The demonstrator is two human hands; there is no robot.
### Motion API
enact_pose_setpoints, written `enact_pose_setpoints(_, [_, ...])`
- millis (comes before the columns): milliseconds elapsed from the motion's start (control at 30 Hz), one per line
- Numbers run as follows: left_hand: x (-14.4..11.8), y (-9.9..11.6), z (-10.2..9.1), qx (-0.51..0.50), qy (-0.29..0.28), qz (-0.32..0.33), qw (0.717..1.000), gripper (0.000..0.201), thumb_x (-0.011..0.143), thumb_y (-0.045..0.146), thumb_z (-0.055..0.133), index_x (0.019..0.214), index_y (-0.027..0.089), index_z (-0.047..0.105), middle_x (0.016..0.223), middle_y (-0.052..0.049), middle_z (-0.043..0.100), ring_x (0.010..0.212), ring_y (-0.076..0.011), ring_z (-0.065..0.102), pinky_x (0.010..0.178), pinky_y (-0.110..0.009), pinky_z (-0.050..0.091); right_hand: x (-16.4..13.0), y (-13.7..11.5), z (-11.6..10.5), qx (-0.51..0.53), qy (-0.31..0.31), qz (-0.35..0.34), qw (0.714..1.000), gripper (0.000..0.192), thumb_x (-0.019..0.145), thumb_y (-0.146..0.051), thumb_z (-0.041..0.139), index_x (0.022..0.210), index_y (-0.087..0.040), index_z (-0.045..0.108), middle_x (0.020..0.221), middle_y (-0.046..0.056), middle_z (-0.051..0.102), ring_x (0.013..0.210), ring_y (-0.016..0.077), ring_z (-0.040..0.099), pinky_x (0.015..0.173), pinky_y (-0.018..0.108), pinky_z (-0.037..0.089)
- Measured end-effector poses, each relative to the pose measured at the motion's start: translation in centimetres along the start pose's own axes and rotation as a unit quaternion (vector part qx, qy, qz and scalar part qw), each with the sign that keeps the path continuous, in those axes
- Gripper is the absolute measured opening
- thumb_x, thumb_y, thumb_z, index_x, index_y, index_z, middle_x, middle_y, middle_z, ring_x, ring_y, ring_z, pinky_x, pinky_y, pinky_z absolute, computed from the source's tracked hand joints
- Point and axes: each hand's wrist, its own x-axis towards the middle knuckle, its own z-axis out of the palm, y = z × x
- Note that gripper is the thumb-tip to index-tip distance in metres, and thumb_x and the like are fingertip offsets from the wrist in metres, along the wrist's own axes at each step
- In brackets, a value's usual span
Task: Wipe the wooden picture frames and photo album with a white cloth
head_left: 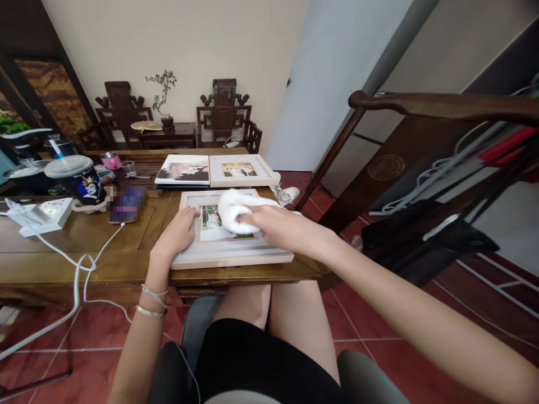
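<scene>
A pale wooden picture frame [231, 259] lies flat at the table's front edge, a photo [209, 227] set in its wide light mat. My left hand [179, 231] grips the left side of this frame, its fingertips over the border. Bunched in my right hand [273, 224] is a white cloth [236, 207], pressed against the front of the frame. Cloth and hand hide the right part of the photo.
Behind lie a second picture frame [265, 171] and a photo album [183, 170]. On the left are a phone [127, 205] on a cable, a lidded cup [80, 179], a power strip [48, 216] and a pink cup [110, 161]. A wooden rack [421, 106] stands right.
</scene>
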Motion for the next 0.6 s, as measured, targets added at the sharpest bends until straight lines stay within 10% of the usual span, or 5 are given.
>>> enact_pose_setpoints(133, [0.4, -0.1, 0.0, -0.007, 0.036, 0.041, 0.999, 0.05, 0.074, -0.001, 0.036, 0.115, 0.016, 0.06, 0.129, -0.013, 0.059, 0.128, -0.0242, 0.051, 0.114, -0.045, 0.04, 5.6, 1.8, 1.6, -0.032, 0.149, -0.052, 0.987, 0.063, 0.079, 0.011, 0.038, 0.131, -0.017, 0.059, 0.155, 0.013, 0.041, 0.136, 0.027, 0.046, 0.1, 0.041, 0.043])
enact_pose_setpoints(267, [0.3, -0.3, 0.2, -0.02, 0.043, 0.052, 0.998, 0.048, 0.074, -0.002, 0.037, 0.112, 0.016, 0.06, 0.125, -0.013, 0.06, 0.124, -0.0248, 0.054, 0.111, -0.045, 0.043, 12.1, 1.4, 2.6, -0.09, 0.147, -0.103, 0.98, 0.056, 0.082, 0.008, 0.043, 0.131, -0.016, 0.059, 0.156, 0.014, 0.041, 0.147, 0.0296, 0.028, 0.108, 0.049, 0.034])
enact_pose_setpoints(600, [0.0, 0.3, -0.1, -0.034, 0.012, 0.011, 0.999, 0.05, 0.078, -0.001, 0.036, 0.116, 0.02, 0.06, 0.131, -0.009, 0.062, 0.124, -0.025, 0.057, 0.109, -0.045, 0.045, 13.9, 0.2, 3.0, -0.081, 0.03, -0.028, 0.996, 0.038, 0.09, -0.005, 0.046, 0.117, -0.018, 0.07, 0.116, 0.015, 0.07, 0.109, 0.0269, 0.063, 0.082, 0.034, 0.041])
